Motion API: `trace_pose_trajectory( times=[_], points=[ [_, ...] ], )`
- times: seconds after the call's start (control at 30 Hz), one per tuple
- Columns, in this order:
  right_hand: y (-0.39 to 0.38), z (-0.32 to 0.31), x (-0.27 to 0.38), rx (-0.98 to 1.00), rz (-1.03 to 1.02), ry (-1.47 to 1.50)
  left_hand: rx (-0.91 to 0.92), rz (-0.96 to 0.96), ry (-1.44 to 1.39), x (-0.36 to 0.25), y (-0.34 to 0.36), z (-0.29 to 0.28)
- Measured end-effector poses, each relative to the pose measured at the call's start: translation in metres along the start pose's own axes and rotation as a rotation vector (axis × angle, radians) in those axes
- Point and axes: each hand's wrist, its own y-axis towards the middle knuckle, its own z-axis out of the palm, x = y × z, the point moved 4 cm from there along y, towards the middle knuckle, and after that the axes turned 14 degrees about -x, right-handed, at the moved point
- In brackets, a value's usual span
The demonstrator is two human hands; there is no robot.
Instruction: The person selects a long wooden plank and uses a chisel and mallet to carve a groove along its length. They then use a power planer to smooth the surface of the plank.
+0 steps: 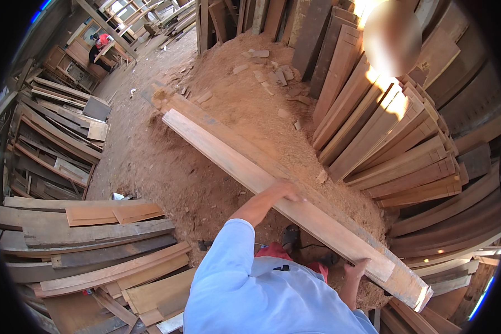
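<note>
A long, pale wooden board (222, 152) slants across my front, from the far left to the near right. It lies along a longer, rougher plank (411, 289), which shows beyond its far edge and past its near-right end. My left hand (286, 190) is closed over the board around its middle, with the fingers toward its far edge. Near the right end, my right hand (357, 268) grips the board's near edge; the fingers underneath are hidden. Whether it also touches the rougher plank, I cannot tell.
Upright planks (395, 128) lean in a row on the right. Stacked boards (106, 234) lie at the near left, more timber (55, 133) beyond. A sawdust mound (234, 78) with wood scraps covers the floor ahead. Another person (101, 44) works at the far left.
</note>
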Motion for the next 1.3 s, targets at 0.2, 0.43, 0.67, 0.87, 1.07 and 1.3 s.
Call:
trace_pose_trajectory(
  times=[0.2,0.43,0.67,0.87,1.07,1.3],
  points=[
    [-0.113,0.073,-0.019,0.348,0.192,-0.826,-0.826,-0.290,-0.256,0.099,-0.008,-0.009],
    [-0.043,0.086,0.104,-0.202,-1.281,-1.530,-1.053,-1.147,-0.896,0.139,-0.068,0.099],
    [-0.035,0.099,0.085,-0.375,-1.141,-1.700,-0.978,-1.015,-1.232,0.132,-0.020,0.159],
    [0.150,0.010,0.075,-0.224,-0.772,-1.014,-0.980,-1.048,-1.292,0.133,-0.031,0.175],
    [0.141,0.000,0.057,-0.230,-0.944,-1.687,-1.114,-0.876,-1.035,0.129,-0.033,0.119],
    [0.027,0.029,0.066,-0.087,-0.696,-1.499,-0.924,-0.932,-1.629,0.151,-0.026,0.126]
  ],
)
